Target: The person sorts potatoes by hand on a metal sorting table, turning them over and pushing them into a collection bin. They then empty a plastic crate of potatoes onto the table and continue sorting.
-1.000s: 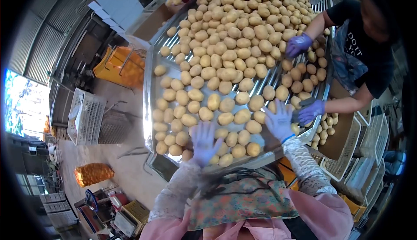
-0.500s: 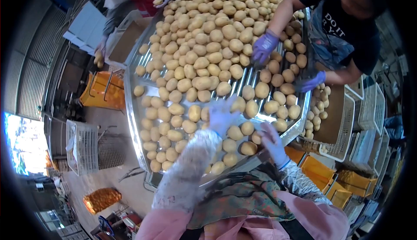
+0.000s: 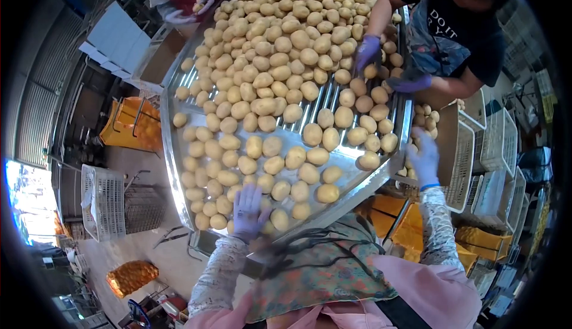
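Observation:
Many potatoes point(image 3: 262, 80) are heaped on a metal sorting table point(image 3: 174, 177), with looser ones spread at its near end. My left hand point(image 3: 249, 208), in a pale purple glove, lies with fingers spread on the potatoes by the near edge and grips none. My right hand point(image 3: 424, 159), gloved alike, is past the table's right edge, over potatoes beside a cardboard-lined crate point(image 3: 462, 177). Its fingers are apart and no potato shows in its grasp.
A co-worker's purple-gloved hands point(image 3: 369, 52) handle potatoes at the right side. Another co-worker's gloved hands point(image 3: 205, 0) hold a potato at the top left. Orange sacks point(image 3: 411, 227), white crates point(image 3: 108, 204) and a full sack point(image 3: 132, 276) surround the table.
My left hand has moved left and nearer to the table's near edge. My right hand has gone from the table out to the right-hand crate. The far co-worker's hands have come together.

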`<state>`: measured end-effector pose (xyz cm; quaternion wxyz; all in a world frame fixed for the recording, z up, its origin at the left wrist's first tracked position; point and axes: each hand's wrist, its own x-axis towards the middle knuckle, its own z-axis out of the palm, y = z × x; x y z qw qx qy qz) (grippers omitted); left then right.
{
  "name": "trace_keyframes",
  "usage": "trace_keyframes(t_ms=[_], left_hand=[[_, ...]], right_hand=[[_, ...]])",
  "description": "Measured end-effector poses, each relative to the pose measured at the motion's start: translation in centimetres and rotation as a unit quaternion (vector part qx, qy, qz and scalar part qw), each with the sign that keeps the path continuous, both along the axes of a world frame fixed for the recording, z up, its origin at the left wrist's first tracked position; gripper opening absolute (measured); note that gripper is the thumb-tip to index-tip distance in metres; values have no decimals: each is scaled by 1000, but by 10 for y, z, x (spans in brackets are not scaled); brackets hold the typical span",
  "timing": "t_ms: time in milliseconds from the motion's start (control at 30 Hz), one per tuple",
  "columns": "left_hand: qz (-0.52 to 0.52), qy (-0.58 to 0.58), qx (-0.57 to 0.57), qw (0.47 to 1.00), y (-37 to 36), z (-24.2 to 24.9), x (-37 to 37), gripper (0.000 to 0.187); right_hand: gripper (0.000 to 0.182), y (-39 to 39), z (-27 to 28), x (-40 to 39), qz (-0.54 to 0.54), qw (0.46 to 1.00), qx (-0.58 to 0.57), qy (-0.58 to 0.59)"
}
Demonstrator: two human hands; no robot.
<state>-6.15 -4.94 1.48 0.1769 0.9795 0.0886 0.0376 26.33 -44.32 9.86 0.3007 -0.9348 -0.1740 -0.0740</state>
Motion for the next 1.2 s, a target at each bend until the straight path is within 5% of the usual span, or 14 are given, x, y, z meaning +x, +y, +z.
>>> trace_keyframes(t_ms=[100,167,200,300,367,467,600,667,733,800,867,967,1133,1200], left_hand=[[85,-96,-4,992,-30,-6,23,60],[95,-148,-36,984,-68,2,52,57],[-25,-133,-36,990,-84,19,64,52],[-148,-146,-81,975,-94,32,74,41],[-127,-147,-202,960,-86,49,67,28],[-61,-10,-124,990,-30,23,22,30],[111,-132,-1,985,19,13,-21,45],[215,-99,130,963,5,-29,-3,59],[304,-65,257,915,-15,-56,26,73],[201,28,59,977,-46,-21,59,80],[120,-24,77,989,-85,-11,63,79],[-77,-28,-47,996,-61,-21,15,85],[15,94,31,995,0,-17,-68,80],[186,-14,64,980,9,-27,-63,69]], right_hand=[[44,91,-9,-17,220,975,5,-17],[44,126,-62,-8,196,949,-178,-169],[40,138,-91,-2,142,938,-248,-194],[38,148,-58,17,189,917,-350,18],[41,132,1,2,164,933,12,319],[55,45,-25,-38,190,918,228,263],[61,-121,-27,-94,127,819,140,542],[60,-159,-26,-123,71,854,-378,350],[56,-138,-31,-118,51,915,-233,326],[51,-89,-38,-98,51,952,83,290],[58,-26,-33,-76,113,990,-82,32],[73,41,-43,-67,162,970,-183,-4],[65,134,-71,-115,264,949,-155,-72],[64,167,-77,-131,277,946,-137,-100]])
